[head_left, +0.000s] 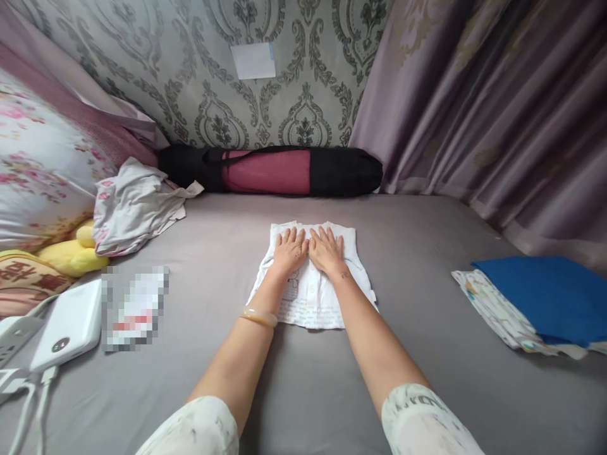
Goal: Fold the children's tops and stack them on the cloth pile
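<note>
A small white button-front shirt point(310, 309) lies spread out on the grey bed sheet point(408, 379), with a line-drawn figure and rows of print on its lower part. My left hand point(290, 249) rests flat on its upper left area, fingers stretched out. Beside it, my right hand point(326, 249) presses flat on the upper right area, fingers apart. The two thumbs nearly meet over the middle of the shirt. Neither hand grasps anything. Parts of the shirt's front are hidden under my hands and forearms.
A black and pink long bag point(265, 170) lies along the patterned wall. To the left are a crumpled cloth point(137, 202), a yellow plush point(73, 256), a blurred-out packet point(137, 306) and a white power bank point(69, 325) with cables. On the right sits folded blue fabric point(545, 297) over printed cloth.
</note>
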The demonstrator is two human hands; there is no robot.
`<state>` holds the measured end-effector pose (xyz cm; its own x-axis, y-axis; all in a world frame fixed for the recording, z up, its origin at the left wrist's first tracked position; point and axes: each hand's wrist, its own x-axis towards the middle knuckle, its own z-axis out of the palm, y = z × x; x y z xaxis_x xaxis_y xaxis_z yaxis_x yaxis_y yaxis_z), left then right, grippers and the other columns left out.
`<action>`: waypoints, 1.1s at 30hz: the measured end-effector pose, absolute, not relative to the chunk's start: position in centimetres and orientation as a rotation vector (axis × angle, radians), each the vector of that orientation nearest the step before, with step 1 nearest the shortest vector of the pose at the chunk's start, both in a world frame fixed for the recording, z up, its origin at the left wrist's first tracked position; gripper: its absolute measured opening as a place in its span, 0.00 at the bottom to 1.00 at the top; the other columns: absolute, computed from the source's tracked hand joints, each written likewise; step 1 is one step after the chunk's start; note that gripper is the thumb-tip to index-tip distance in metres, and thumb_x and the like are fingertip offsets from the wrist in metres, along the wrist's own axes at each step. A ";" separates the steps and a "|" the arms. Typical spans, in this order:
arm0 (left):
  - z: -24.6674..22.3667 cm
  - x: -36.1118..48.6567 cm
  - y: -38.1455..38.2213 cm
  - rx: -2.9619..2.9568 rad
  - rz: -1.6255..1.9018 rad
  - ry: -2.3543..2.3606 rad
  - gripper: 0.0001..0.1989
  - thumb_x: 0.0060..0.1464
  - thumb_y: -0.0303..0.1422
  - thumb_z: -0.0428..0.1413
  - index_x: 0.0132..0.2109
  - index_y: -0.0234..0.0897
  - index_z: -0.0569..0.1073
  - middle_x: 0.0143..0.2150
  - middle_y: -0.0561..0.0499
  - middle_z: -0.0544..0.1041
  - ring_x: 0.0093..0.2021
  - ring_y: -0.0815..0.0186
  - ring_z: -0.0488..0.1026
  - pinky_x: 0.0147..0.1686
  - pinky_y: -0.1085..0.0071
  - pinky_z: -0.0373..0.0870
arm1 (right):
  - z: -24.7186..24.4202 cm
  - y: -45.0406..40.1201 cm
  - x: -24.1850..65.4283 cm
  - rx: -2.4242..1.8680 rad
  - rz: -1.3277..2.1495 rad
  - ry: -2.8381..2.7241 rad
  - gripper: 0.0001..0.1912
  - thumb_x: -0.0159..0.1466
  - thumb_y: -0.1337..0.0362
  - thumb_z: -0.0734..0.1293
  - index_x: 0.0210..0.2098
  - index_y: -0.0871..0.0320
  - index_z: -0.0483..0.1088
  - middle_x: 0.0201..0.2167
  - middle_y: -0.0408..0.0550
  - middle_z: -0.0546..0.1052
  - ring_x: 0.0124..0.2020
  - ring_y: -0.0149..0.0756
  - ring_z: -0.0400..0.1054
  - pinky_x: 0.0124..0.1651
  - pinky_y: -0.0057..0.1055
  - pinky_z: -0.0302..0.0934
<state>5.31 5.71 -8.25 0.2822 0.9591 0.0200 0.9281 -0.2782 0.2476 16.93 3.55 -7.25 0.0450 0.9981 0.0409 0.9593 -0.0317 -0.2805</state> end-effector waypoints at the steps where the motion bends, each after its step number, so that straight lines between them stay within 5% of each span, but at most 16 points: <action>1: -8.4 5.2 5.7 2.372 0.255 1.763 0.29 0.67 0.41 0.34 0.70 0.36 0.54 0.72 0.43 0.52 0.72 0.53 0.46 0.68 0.51 0.43 | -7.4 3.6 16.9 -2.088 0.215 -2.001 0.27 0.71 0.59 0.47 0.67 0.52 0.56 0.70 0.48 0.53 0.71 0.46 0.39 0.68 0.57 0.32; 11: -6.3 3.2 3.8 2.496 0.210 1.592 0.33 0.67 0.46 0.35 0.71 0.28 0.47 0.73 0.36 0.44 0.73 0.52 0.40 0.68 0.51 0.41 | -5.0 0.7 19.8 -1.939 0.428 -2.166 0.32 0.71 0.57 0.48 0.71 0.61 0.42 0.73 0.53 0.39 0.73 0.42 0.29 0.70 0.52 0.28; 18: -7.6 -0.6 -2.9 2.722 0.125 1.260 0.33 0.67 0.47 0.36 0.70 0.29 0.51 0.72 0.36 0.49 0.72 0.52 0.42 0.68 0.49 0.41 | -5.9 -7.8 19.9 -1.750 0.445 -2.439 0.34 0.71 0.53 0.46 0.71 0.65 0.43 0.72 0.55 0.41 0.73 0.41 0.31 0.71 0.46 0.27; 27: -8.3 -0.7 -4.0 2.673 0.134 1.289 0.31 0.67 0.45 0.38 0.69 0.31 0.52 0.72 0.37 0.51 0.72 0.53 0.43 0.68 0.49 0.41 | -5.9 -8.6 19.0 -1.762 0.433 -2.450 0.34 0.71 0.52 0.45 0.71 0.64 0.42 0.72 0.54 0.43 0.72 0.42 0.32 0.71 0.49 0.28; 33: -6.9 -5.8 -6.2 2.736 0.345 1.063 0.26 0.66 0.47 0.42 0.64 0.39 0.62 0.67 0.41 0.62 0.69 0.54 0.55 0.66 0.50 0.52 | -5.4 -11.9 23.9 -1.639 0.308 -2.468 0.28 0.72 0.53 0.50 0.66 0.58 0.58 0.70 0.54 0.53 0.72 0.43 0.39 0.70 0.49 0.35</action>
